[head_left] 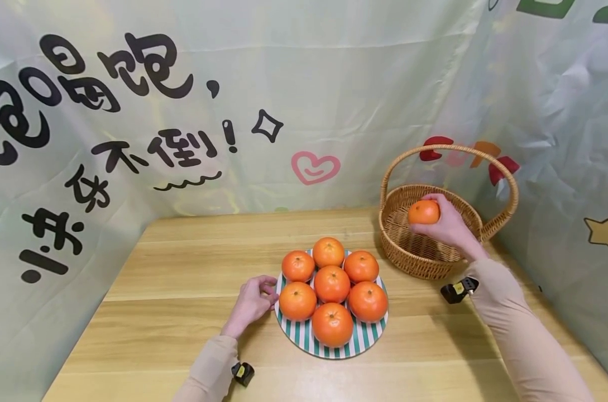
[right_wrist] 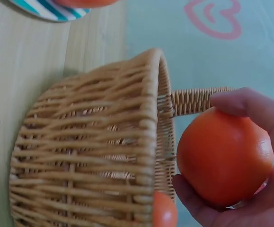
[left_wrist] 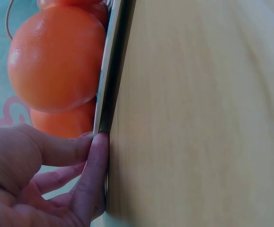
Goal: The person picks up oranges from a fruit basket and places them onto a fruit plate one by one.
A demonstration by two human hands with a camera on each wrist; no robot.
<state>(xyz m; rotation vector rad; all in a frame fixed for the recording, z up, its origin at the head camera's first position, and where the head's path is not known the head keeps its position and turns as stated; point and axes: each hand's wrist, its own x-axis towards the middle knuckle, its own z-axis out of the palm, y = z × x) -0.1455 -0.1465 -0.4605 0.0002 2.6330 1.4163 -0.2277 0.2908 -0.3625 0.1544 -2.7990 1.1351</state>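
Observation:
My right hand (head_left: 446,222) grips an orange (head_left: 424,212) over the opening of a wicker basket (head_left: 409,254). In the right wrist view the thumb and fingers curve round that orange (right_wrist: 224,158), which is above the rim. Another orange (right_wrist: 164,211) shows inside the basket there, mostly hidden by the wall. My left hand (head_left: 253,301) pinches the left rim of a round green-and-white striped plate (head_left: 304,335), thumb on top and a finger beneath, as the left wrist view shows. Several oranges (head_left: 332,283) lie on the plate.
The wooden table (head_left: 183,268) is bounded by a printed cloth backdrop (head_left: 364,111) behind and at both sides. The basket's tall arched handle (head_left: 451,148) rises over its opening. The basket stands at the table's back right, behind and right of the plate.

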